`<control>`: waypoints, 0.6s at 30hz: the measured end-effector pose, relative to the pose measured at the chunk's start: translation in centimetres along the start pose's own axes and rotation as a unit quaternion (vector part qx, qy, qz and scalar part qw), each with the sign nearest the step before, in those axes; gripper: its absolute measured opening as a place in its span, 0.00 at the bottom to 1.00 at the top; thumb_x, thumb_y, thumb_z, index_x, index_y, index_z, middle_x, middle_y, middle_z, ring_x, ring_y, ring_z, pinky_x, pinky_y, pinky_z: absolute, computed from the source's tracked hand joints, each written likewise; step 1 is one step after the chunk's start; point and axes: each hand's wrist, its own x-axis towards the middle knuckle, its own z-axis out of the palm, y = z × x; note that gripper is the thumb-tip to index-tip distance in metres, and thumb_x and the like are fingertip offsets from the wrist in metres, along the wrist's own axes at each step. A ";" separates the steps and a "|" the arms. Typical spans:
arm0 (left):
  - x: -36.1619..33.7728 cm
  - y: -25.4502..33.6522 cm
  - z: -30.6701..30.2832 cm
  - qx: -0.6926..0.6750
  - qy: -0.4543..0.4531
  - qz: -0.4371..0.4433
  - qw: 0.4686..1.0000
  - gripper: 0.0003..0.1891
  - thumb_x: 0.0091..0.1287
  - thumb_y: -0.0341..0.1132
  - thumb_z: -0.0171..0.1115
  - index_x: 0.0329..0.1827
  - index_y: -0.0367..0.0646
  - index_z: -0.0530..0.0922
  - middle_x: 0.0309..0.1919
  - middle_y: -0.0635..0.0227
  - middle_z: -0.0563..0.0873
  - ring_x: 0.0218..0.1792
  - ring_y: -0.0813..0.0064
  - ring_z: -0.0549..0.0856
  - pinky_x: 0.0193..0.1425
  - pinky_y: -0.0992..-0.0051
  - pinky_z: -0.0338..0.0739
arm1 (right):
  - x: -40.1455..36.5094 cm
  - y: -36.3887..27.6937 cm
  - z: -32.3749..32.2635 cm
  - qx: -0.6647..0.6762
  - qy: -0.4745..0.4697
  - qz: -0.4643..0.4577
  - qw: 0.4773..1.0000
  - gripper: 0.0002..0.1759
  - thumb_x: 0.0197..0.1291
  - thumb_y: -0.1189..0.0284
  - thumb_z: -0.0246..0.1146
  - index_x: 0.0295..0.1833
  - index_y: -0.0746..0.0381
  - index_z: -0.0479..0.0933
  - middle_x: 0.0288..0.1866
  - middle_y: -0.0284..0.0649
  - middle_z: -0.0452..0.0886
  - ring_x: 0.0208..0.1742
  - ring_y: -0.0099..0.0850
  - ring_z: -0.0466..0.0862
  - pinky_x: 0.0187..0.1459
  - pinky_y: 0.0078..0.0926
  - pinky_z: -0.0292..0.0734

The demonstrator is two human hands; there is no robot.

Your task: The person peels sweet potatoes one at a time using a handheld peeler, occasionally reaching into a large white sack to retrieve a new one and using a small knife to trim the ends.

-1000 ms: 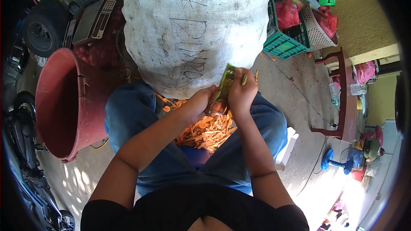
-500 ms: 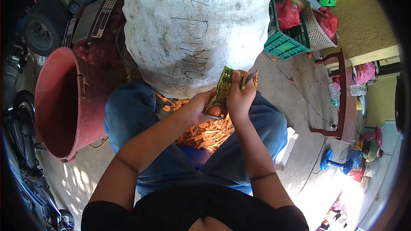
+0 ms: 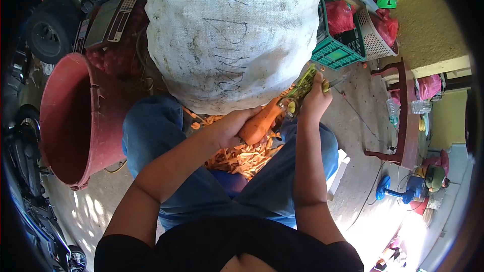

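Observation:
My left hand [image 3: 233, 127] is wrapped round the thick end of a large orange carrot [image 3: 258, 125], whose narrower end points up and right. My right hand [image 3: 316, 100] grips a yellow-green grater-like tool [image 3: 304, 84] with holes along it. The tool's lower end is beside the carrot's tip; whether they touch is unclear. A thin blade-like piece [image 3: 339, 80] sticks out to the right of my right hand. Below both hands, orange peelings [image 3: 241, 160] are heaped between my knees, above something dark blue.
A big white woven sack [image 3: 232, 35] stands in front of my knees. On the left are a red tub [image 3: 108, 116], a scale [image 3: 107, 22] and a tire [image 3: 50, 32]. A green crate [image 3: 339, 50], white basket [image 3: 375, 32] and blue fan [image 3: 403, 191] are on the right.
My right hand has moved up and right with the tool, away from my left hand. The carrot, mostly hidden before, now shows at length in my left hand.

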 end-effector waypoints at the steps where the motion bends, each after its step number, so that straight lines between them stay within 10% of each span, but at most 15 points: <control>1: 0.8 -0.5 -1.0 -0.034 -0.008 -0.011 0.999 0.19 0.66 0.43 0.33 0.47 0.37 0.65 0.32 0.60 0.76 0.30 0.70 0.77 0.33 0.72 0.74 | -1.2 -1.1 0.4 -0.016 -0.030 0.013 0.999 0.14 0.59 0.68 0.50 0.26 0.66 0.70 0.17 0.31 0.69 0.16 0.17 0.68 0.18 0.18 0.62; 11: 2.4 -1.3 -2.6 -0.153 -0.019 0.067 0.986 0.17 0.66 0.42 0.36 0.48 0.39 0.67 0.37 0.65 0.76 0.36 0.71 0.77 0.40 0.70 0.73 | -6.3 -1.1 2.4 -0.145 -0.124 -0.083 0.978 0.12 0.58 0.70 0.51 0.31 0.69 0.72 0.21 0.34 0.72 0.23 0.18 0.69 0.26 0.17 0.65; 18: 1.8 -1.3 -2.0 0.005 0.013 0.043 0.999 0.19 0.66 0.44 0.37 0.48 0.39 0.67 0.37 0.64 0.77 0.36 0.77 0.77 0.39 0.76 0.74 | -1.7 2.7 1.6 -0.164 -0.040 -0.111 0.979 0.10 0.55 0.71 0.54 0.31 0.69 0.73 0.18 0.42 0.74 0.19 0.27 0.72 0.23 0.23 0.66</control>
